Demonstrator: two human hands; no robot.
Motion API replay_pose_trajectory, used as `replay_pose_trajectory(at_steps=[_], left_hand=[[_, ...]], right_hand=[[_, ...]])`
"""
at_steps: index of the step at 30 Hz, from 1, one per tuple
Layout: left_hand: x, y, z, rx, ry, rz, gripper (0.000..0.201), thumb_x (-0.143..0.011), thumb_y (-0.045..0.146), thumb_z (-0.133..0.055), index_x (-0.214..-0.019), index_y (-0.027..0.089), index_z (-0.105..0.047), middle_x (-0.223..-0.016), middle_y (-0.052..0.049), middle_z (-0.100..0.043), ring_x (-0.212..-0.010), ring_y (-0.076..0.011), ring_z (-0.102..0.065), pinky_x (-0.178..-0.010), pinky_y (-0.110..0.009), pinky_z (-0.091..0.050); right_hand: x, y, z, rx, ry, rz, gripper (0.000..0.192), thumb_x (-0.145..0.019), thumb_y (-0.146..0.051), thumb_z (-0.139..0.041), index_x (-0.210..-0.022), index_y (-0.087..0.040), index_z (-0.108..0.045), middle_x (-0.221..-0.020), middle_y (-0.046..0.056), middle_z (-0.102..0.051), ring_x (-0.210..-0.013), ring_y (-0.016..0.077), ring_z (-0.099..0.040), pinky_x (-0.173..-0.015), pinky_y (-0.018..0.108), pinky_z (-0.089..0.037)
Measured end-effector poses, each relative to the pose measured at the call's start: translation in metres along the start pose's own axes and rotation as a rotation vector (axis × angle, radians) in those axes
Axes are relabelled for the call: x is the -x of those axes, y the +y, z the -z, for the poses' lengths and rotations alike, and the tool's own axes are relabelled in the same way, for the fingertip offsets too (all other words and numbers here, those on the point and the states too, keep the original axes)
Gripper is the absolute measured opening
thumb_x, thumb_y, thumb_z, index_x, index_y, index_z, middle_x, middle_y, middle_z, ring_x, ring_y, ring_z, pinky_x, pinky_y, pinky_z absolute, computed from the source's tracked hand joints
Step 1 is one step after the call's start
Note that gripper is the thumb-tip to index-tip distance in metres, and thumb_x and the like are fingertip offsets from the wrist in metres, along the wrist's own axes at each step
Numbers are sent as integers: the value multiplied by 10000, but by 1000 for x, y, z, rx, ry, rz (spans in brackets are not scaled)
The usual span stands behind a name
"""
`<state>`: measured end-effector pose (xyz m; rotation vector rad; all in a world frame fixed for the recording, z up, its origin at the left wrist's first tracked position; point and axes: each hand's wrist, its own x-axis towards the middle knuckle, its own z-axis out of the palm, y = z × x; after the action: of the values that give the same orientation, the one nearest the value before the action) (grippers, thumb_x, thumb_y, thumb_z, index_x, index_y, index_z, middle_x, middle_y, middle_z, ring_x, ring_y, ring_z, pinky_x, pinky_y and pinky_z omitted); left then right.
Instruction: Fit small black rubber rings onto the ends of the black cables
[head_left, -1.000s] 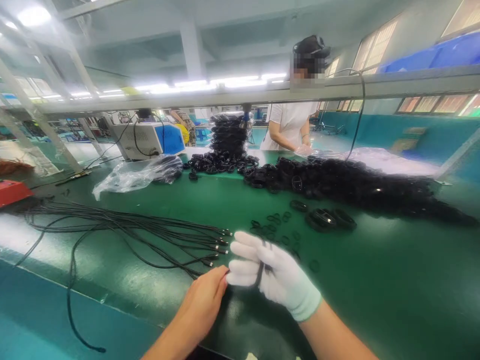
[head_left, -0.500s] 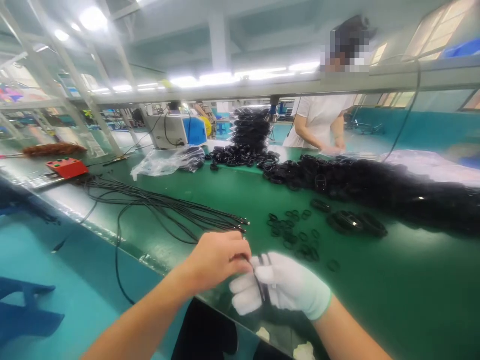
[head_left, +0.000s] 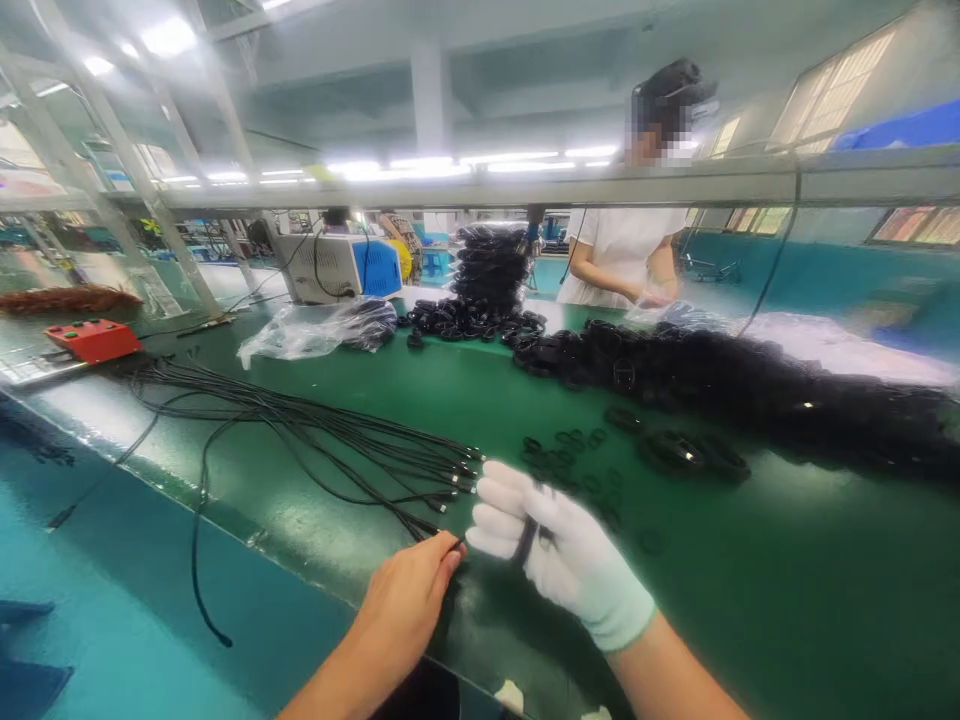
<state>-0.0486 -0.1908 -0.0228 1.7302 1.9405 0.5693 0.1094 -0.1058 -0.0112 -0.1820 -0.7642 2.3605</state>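
Note:
My bare left hand is closed at the table's near edge, thumb and finger pinching the end of a thin black cable. More black cables stretch in a loose bundle from the left, their metal-tipped plugs fanned out near my hands. My right hand, in a white glove, is just right of those plugs, fingers pointing left. A dark looped band crosses its fingers and is held there; the thumb partly hides it. Behind the glove, several small black rings are scattered on the green tabletop.
A long heap of black coiled items runs along the right, with a tall stack behind. A clear plastic bag, red button box and white-blue machine are at left. A co-worker stands across the table.
My left hand has drawn apart from the glove, down and left, and now pinches a cable end. The gloved hand's fingers have straightened toward the plugs. The whole view has shifted slightly.

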Motion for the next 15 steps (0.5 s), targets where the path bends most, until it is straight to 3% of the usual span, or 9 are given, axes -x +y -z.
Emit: replay_pose_trajectory(at_steps=[4, 7, 11, 15], left_hand=[[19, 19, -7, -367, 35, -67, 231, -895, 186, -372, -853, 226, -596, -811, -21, -637, -700, -172, -599, -573, -243, -347], [17, 25, -4, -458, 91, -263, 185, -875, 181, -447, -771, 208, -598, -770, -18, -633, -682, -175, -583, -576, -265, -337], [7, 15, 24, -462, 134, -571, 170, -866, 307, -539, -756, 197, -606, -734, -2, -613, -653, -143, -535, -601, -271, -328], [-4, 4, 50, -189, 13, -516, 100, -824, 287, -603, -799, 205, -654, -781, 20, -622, -692, -108, -537, -634, -222, -364]], right_hand=[[-2, 1, 2, 98, 130, 18, 400, -745, -315, -713, -1084, -153, -578, -982, 93, -641, -848, 203, -609, -863, 454, -435], [0, 11, 3, 222, 190, -76, 375, -753, -250, -713, -1078, -118, -581, -987, 118, -657, -824, 188, -626, -797, 373, -457], [6, 22, 6, 274, -21, -231, 227, -807, -208, -654, -992, -83, -615, -855, 89, -650, -751, 150, -592, -683, 290, -448], [11, 32, 7, 109, -194, -433, 274, -805, -255, -647, -1005, -73, -604, -798, 97, -631, -734, 181, -612, -734, 383, -460]])
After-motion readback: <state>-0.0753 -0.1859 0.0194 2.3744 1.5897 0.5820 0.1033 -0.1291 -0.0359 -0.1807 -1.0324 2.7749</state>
